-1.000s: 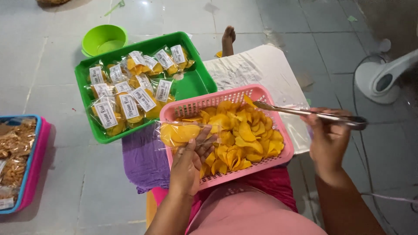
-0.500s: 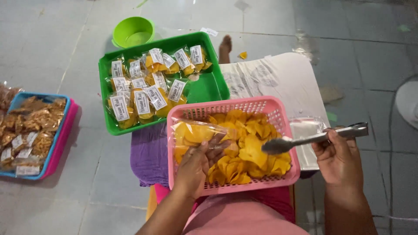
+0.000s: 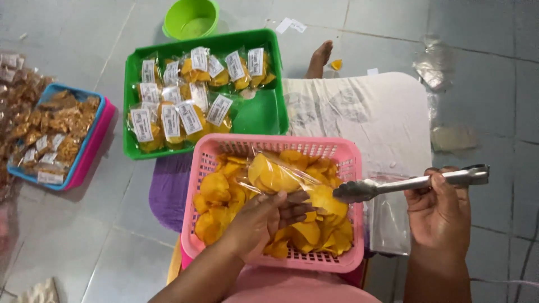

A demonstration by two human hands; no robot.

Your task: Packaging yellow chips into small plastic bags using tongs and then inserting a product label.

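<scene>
Since half a second ago the clear bag of yellow chips [image 3: 275,174] has tilted so its mouth faces the metal tongs [image 3: 393,184], whose closed tips now hover at the pink basket [image 3: 269,148]'s right rim, just beside the bag. The left hand [image 3: 264,219] is clamped on the bag over the loose chips [image 3: 216,191] in the basket, while the right hand [image 3: 441,210] is closed around the tongs' handle. Behind the basket, a green tray [image 3: 264,115] on the floor holds labelled packets [image 3: 191,115].
</scene>
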